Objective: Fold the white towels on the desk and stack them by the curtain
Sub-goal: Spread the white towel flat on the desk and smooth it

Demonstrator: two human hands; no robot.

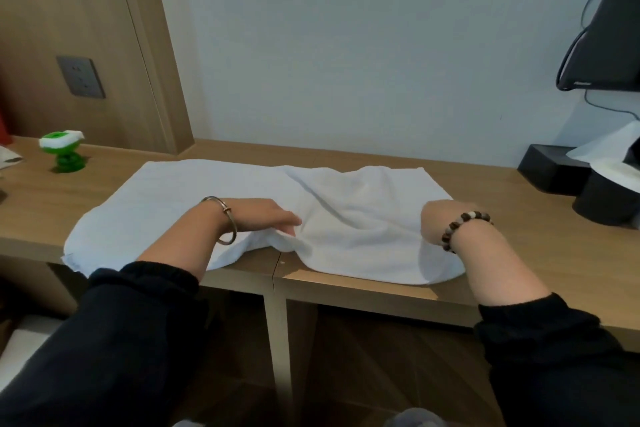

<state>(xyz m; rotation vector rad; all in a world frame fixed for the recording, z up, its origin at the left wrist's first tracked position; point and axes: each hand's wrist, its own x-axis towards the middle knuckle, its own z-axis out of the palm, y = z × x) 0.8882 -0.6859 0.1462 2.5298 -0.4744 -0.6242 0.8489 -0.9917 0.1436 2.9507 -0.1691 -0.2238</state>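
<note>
White towel [346, 204] laid long axis along desk [502, 204] front edge. Near hem pinched mid-length by left hand [263, 218]; right hand [437, 221] nearer right end, fingers hidden, grip unknown.

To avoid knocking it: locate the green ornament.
Head view: green ornament stands far left on the desk, left of the white towel, below the wall socket.
</note>
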